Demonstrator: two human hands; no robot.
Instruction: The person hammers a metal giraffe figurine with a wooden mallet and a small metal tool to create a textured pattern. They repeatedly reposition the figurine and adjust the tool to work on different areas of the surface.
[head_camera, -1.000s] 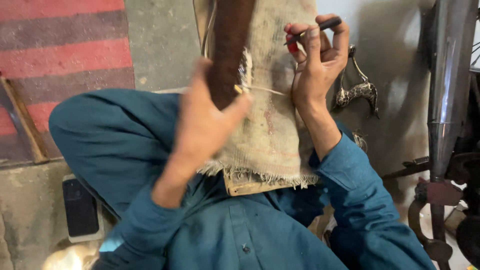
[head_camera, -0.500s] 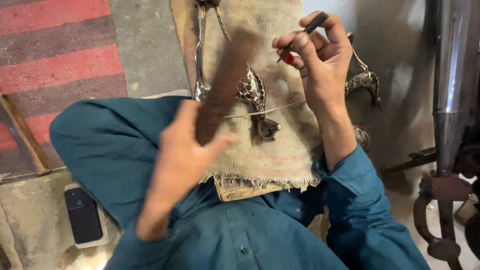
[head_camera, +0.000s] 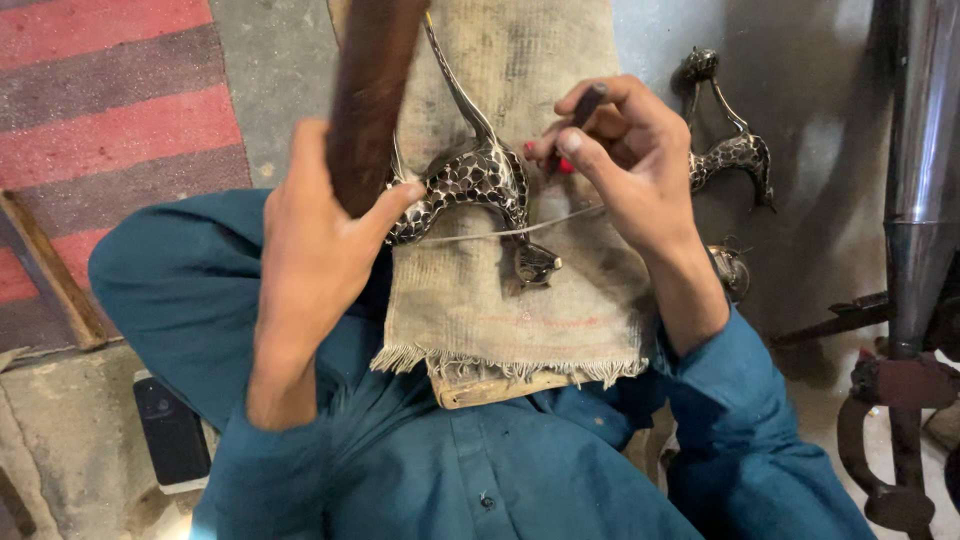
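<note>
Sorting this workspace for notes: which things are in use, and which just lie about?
In use:
left hand gripping dark wooden mallet
right hand holding thin dark punch
patterned metal bird figure
burlap-covered board

Lying about:
second metal bird figure
black phone
red striped mat

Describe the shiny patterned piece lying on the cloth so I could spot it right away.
Find the burlap-covered board leaning against the person's chest. On it, between the left hand and right hand, lies a silvery bird-shaped metal figure with a long neck. Unlike the similar figure on the floor, a thin cord crosses it.
</note>
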